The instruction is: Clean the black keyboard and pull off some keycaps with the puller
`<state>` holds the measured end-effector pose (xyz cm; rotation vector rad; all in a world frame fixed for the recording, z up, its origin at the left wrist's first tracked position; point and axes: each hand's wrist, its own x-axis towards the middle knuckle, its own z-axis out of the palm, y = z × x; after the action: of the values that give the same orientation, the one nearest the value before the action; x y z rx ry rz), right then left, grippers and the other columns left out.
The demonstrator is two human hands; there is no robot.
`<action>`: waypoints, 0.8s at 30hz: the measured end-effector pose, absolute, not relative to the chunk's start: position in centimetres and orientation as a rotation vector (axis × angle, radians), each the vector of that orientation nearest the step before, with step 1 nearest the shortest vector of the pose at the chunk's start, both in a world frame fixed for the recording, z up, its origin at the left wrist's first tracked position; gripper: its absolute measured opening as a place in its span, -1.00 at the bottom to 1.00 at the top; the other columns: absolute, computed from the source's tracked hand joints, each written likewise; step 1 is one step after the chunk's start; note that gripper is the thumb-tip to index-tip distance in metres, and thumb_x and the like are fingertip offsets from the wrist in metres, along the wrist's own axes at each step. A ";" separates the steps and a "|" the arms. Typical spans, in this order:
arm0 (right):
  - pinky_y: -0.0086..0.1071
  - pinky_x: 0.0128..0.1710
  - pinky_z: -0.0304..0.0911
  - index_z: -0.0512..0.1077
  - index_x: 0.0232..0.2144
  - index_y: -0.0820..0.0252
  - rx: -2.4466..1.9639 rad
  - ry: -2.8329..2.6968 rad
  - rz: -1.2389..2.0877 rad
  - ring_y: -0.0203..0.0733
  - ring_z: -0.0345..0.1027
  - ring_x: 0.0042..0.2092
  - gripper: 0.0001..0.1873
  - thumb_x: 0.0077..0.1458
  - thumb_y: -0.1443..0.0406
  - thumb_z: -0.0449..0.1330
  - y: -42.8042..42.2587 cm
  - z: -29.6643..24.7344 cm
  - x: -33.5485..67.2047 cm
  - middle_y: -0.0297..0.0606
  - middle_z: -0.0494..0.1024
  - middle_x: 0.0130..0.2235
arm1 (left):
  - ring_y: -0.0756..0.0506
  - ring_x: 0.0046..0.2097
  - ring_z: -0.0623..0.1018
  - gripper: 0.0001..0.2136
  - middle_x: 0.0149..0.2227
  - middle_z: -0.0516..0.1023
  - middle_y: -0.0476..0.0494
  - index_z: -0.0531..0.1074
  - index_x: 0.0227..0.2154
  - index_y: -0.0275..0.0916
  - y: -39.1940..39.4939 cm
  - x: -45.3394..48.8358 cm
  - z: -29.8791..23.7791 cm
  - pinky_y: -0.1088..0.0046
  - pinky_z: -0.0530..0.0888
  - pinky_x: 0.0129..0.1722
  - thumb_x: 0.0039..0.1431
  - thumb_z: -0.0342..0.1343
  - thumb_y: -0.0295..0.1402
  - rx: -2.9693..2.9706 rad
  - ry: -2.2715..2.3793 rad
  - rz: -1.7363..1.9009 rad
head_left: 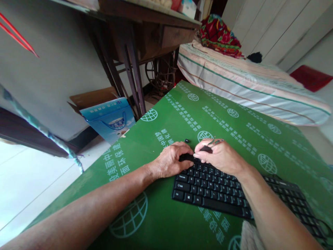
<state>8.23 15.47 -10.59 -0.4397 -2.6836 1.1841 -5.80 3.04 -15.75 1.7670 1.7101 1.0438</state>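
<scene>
Left hand (pixel 171 161) and right hand (pixel 221 157), fingers closed on the corner of a black plastic keyboard (pixel 208 191), green sheet (pixel 234 121) beneath.

1. The black keyboard (pixel 208 189) is a flat, full-size board with white-lettered keys. It lies face up on the green printed sheet (pixel 161 218) and runs slantwise from the middle of the view toward the lower right. The left hand (pixel 170 161) and right hand (pixel 221 156) cover its far left corner.
2. A small black piece (pixel 186 140), about the size of a key, lies alone on the sheet. It is just beyond that corner and clear of the fingers.
</scene>
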 end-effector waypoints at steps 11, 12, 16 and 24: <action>-0.45 -0.43 0.17 0.41 -0.56 0.14 -0.405 -2.710 1.049 -0.34 0.28 -0.50 -0.84 0.05 0.33 0.16 15.5 -11.0 8.2 -0.43 0.46 -0.55 | -0.11 -0.20 0.49 -0.90 -0.33 0.53 -0.11 0.51 -0.38 -0.25 3.9 -4.7 -16.1 0.33 0.45 -0.17 0.08 0.10 -0.39 1.780 1.866 1.014; -0.45 -0.44 0.17 0.40 -0.56 0.15 -0.406 -2.687 1.057 -0.34 0.28 -0.50 -0.83 0.06 0.32 0.15 15.4 -11.1 8.2 -0.42 0.46 -0.56 | -0.10 -0.21 0.50 -0.90 -0.35 0.52 -0.10 0.50 -0.38 -0.24 4.0 -4.6 -16.1 0.34 0.45 -0.18 0.08 0.10 -0.39 1.770 1.874 1.017; -0.47 -0.50 0.15 0.41 -0.52 0.17 -0.446 -2.600 1.164 -0.36 0.27 -0.54 -0.85 0.07 0.28 0.15 15.4 -11.9 8.3 -0.43 0.42 -0.59 | -0.09 -0.22 0.50 -0.91 -0.38 0.52 -0.09 0.49 -0.41 -0.26 4.2 -4.4 -16.3 0.37 0.45 -0.21 0.09 0.09 -0.42 1.744 1.845 1.058; -0.46 -0.56 0.12 0.41 -0.48 0.19 -0.550 -2.388 1.477 -0.37 0.18 -0.63 -0.77 0.11 0.17 0.15 15.4 -12.9 8.6 -0.48 0.29 -0.70 | -0.08 -0.21 0.51 -0.88 -0.30 0.55 -0.11 0.52 -0.33 -0.27 4.2 -4.5 -16.5 0.36 0.45 -0.17 0.08 0.11 -0.46 1.650 1.726 1.162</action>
<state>8.65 15.38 -12.88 -0.5499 -2.3877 1.4770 -4.49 4.24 -16.49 1.6501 1.7257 1.1616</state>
